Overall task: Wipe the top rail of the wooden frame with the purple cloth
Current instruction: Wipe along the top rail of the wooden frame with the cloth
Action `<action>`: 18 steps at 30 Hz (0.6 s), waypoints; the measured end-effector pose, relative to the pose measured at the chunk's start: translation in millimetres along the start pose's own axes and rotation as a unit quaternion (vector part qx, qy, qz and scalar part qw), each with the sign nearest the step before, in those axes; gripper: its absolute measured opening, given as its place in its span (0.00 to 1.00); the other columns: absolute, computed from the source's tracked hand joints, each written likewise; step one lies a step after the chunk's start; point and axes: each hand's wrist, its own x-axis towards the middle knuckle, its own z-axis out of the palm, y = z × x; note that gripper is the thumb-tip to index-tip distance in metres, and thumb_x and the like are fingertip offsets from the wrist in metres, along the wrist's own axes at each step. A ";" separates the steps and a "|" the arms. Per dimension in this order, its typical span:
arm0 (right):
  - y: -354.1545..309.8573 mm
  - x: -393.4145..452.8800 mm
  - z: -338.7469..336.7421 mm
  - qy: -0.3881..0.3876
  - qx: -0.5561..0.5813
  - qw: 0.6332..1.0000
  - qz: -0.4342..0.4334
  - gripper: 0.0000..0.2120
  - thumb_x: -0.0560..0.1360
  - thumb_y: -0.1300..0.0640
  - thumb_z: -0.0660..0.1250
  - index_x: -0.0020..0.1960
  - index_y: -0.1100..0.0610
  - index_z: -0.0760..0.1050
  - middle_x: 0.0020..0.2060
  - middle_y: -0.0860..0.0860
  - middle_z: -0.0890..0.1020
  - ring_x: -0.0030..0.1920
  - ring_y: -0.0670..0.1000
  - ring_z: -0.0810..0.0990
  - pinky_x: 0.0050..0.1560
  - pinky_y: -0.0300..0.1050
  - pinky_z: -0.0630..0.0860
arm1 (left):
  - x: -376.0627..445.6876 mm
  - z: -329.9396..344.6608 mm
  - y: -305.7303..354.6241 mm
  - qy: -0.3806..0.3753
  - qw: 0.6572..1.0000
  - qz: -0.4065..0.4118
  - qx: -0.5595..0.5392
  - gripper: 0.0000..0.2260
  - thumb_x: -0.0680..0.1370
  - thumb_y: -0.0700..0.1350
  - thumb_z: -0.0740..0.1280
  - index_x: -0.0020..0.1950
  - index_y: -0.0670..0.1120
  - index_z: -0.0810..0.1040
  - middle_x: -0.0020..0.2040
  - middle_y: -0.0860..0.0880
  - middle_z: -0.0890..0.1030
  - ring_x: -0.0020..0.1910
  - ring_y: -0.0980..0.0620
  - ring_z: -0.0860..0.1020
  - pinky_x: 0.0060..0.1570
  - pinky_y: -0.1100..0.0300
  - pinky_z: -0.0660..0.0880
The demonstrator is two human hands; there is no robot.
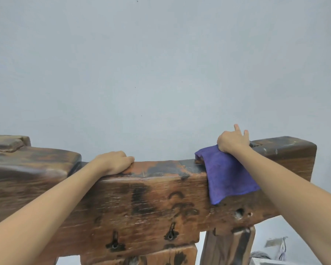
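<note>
Cloth [231, 176]: purple, soft, limp, light. It lies over the top of the rail [161, 188] toward the right end, with a long flap hanging down the near face. We judge it will follow any surface and bunch easily, so it needs pressure from above rather than a pinch at an edge. The hanging flap may drag or slip off the rail if we sweep fast. Best hold: palm flat on the part lying on the top face, the loose part gathered under the hand.

Rail: thick, dark, worn wood, rough and pitted, with raised blocks at both ends. It looks heavy and stiff and should not shift under a wipe. The rough grain and the step up to the right block [283, 150] could snag the cloth.

Right hand [232, 141]: on the upper end of the cloth, at the back of the rail, just beside the right block. Two fingers [237, 129] show straight and lifted past the rail's far edge. The rest are hidden behind the knuckles, so we cannot tell whether they curl into the cloth. It reads as pressing down, not gripping.

Left hand [115, 162]: well apart from the cloth, resting on the bare top of the rail left of centre. Fingers bent loosely over the top edge, holding nothing. We take it as a brace.

The middle stretch of the rail between the hands is uncovered.
</note>
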 end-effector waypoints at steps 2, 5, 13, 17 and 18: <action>2.3 -13.4 1.6 0.082 -0.048 0.995 -0.004 0.07 0.78 0.60 0.56 0.47 0.55 0.74 0.62 0.56 0.82 0.82 0.57 0.52 0.76 0.58 0.54 | 0.6 1.7 -0.5 0.000 1.000 0.003 0.003 0.22 0.79 0.55 0.52 0.28 0.50 0.72 0.37 0.50 0.80 0.42 0.49 0.80 0.54 0.52 0.73; -7.6 -31.5 -4.2 0.076 -0.016 0.978 -0.195 0.16 0.83 0.51 0.54 0.51 0.50 0.81 0.58 0.49 0.84 0.73 0.55 0.70 0.69 0.54 0.66 | 7.6 7.9 4.3 0.009 0.999 0.004 0.038 0.22 0.81 0.59 0.46 0.41 0.50 0.74 0.48 0.48 0.81 0.49 0.49 0.78 0.58 0.49 0.71; -0.4 -93.2 19.1 0.083 0.021 0.968 -0.238 0.25 0.85 0.44 0.50 0.79 0.50 0.64 0.79 0.48 0.66 0.78 0.51 0.62 0.76 0.52 0.57 | 5.6 4.6 -0.1 -0.003 0.999 -0.002 0.042 0.20 0.81 0.58 0.48 0.46 0.49 0.74 0.59 0.45 0.80 0.55 0.44 0.76 0.54 0.52 0.67; 24.9 -114.3 36.1 0.110 0.075 0.967 -0.216 0.25 0.83 0.40 0.54 0.79 0.42 0.63 0.80 0.49 0.63 0.81 0.55 0.56 0.78 0.57 0.52 | 3.6 4.0 3.5 0.008 0.997 0.003 0.078 0.19 0.80 0.58 0.50 0.47 0.48 0.75 0.51 0.44 0.78 0.51 0.42 0.75 0.57 0.50 0.72; 21.9 -111.2 33.5 0.107 0.073 0.971 -0.199 0.25 0.82 0.39 0.54 0.78 0.41 0.65 0.79 0.48 0.65 0.80 0.56 0.58 0.77 0.58 0.53 | 3.0 5.2 4.1 0.010 0.996 0.003 0.085 0.18 0.80 0.58 0.50 0.48 0.48 0.74 0.50 0.45 0.76 0.50 0.42 0.75 0.57 0.50 0.72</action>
